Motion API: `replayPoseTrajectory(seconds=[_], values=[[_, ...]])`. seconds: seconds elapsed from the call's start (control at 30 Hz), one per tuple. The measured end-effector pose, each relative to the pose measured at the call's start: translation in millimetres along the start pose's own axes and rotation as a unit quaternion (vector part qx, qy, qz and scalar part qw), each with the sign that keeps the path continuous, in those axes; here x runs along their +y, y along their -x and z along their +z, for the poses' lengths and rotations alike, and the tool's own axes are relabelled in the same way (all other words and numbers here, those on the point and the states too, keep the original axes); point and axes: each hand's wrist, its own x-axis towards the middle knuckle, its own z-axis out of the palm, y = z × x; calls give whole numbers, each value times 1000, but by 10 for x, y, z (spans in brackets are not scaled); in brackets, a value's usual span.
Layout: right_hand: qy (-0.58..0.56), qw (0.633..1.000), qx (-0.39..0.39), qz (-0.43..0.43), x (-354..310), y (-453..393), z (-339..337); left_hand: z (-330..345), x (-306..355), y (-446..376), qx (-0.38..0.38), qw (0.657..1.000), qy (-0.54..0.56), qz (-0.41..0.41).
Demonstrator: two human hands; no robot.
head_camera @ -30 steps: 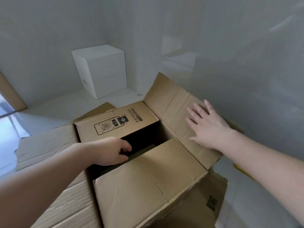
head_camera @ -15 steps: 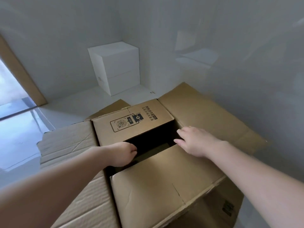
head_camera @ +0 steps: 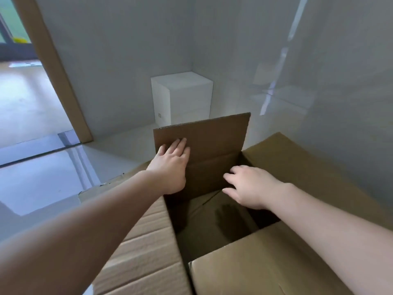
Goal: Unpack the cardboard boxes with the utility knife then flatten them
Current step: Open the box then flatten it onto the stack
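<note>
Cardboard box (head_camera: 212,262), large, brown and open at the top, fills the near and middle part of the head view, seen from above by a person reaching into it with both bare arms. Its far flap (head_camera: 214,139) stands upright, the plain brown inner face turned toward the viewer. The left hand (head_camera: 172,167) lies flat against that flap near its left edge, fingers straight and close together, pointing up, holding nothing. The right hand (head_camera: 248,186) hovers over the dark opening of the box just right of centre, palm down, fingers loosely spread and slightly bent, gripping nothing; whether its fingertips touch the far flap cannot be told. The left flap (head_camera: 144,248) is folded outward and shows several horizontal creases. The right flap (head_camera: 314,167) is spread outward toward the wall, and the near flap (head_camera: 255,267) lies roughly level across the near right part of the opening. The inside of the box is dim, with a shadow of a hand on the bottom. No utility knife shows in this view. Beyond the box, a white cube-shaped box (head_camera: 185,99) sits on the pale floor (head_camera: 53,177) in the far corner where two glossy grey walls (head_camera: 127,60) meet. At far left a wood-coloured door frame (head_camera: 57,71) opens onto a brighter room.
</note>
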Motion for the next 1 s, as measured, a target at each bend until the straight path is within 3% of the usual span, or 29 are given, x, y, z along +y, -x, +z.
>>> replayPoseTrajectory(seconds=[0.1, 0.43, 0.53, 0.6, 0.7, 0.9, 1.0], values=[[36, 999, -18, 13, -66, -276, -119, 244, -186, -204, -49, 998, -17, -41], [41, 998, -39, 9, -402, -790, -155, 760, -431, -521, -85, 992, 74, -57], [-62, 995, -74, 10, -467, -654, -24, 823, -478, -504, -71, 987, 117, -85], [-151, 976, -156, 24, -500, -413, 120, 820, -476, -505, -51, 987, 121, -97], [-143, 951, -273, 39, -500, -31, 282, 824, -426, -520, -36, 987, 112, -109], [-146, 956, -240, 82, -380, 180, 230, 814, -140, -469, 5, 995, 30, -100], [-116, 952, -271, 86, -360, 287, 31, 706, -96, -413, 10, 995, 37, -90]])
